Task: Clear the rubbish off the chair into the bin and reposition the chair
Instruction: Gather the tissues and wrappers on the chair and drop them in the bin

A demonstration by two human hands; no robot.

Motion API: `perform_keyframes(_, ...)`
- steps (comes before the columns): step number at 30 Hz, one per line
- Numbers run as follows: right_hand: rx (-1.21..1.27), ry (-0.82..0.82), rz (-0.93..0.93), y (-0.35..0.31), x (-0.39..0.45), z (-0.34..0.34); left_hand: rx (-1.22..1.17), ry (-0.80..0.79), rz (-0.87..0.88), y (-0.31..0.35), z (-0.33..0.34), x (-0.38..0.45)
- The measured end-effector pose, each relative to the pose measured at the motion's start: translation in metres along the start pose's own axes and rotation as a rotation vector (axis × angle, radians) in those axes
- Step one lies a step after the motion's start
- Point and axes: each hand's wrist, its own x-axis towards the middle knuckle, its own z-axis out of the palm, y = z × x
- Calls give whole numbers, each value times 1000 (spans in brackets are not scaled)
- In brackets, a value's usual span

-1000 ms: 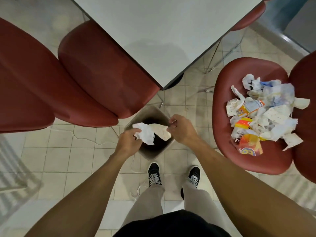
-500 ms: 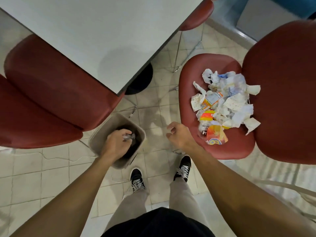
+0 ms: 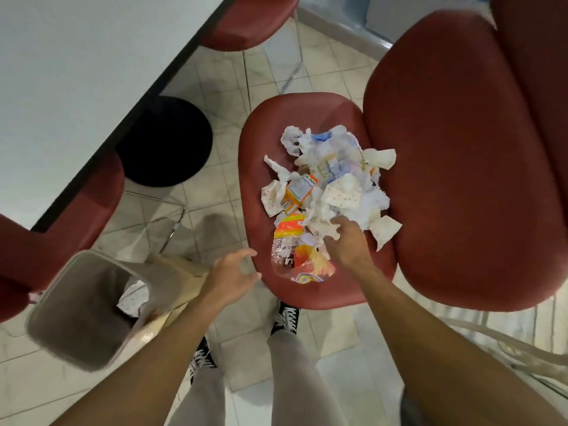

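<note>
A red chair (image 3: 261,142) stands in front of me with a heap of rubbish (image 3: 325,186) on its seat: crumpled white paper, an orange carton and clear wrappers. My right hand (image 3: 345,241) is over the near side of the heap, fingers reaching into the white paper. My left hand (image 3: 230,273) hovers with spread fingers at the seat's left edge, holding nothing. The beige bin (image 3: 76,309) stands on the floor at lower left, with crumpled paper inside it.
A white table (image 3: 76,72) fills the upper left, its black round base (image 3: 166,142) beneath. More red chairs (image 3: 461,149) flank the seat on the right, top and left. My feet stand on the tiled floor (image 3: 221,167) between bin and chair.
Both hands let go of the paper over the bin and swung right to the chair. The right hand now reaches into the heap; the left has left the bin.
</note>
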Motion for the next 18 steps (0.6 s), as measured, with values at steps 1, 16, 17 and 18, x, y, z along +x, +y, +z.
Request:
perform_keyframes(1, -10, 17, 2, 5, 12, -7, -7, -8, 0, 7, 12, 7)
perform_keyframes(16, -121, -23, -87, 25, 140, -31, -12, 77, -192, 60, 110, 61)
perform_keyframes(17, -115, -21, -91, 25, 140, -30, -48, 90, -200, 60, 111, 61)
perform_keyframes(18, -103, -14, -94, 26, 138, -29, -76, 92, -210, 59, 112, 62)
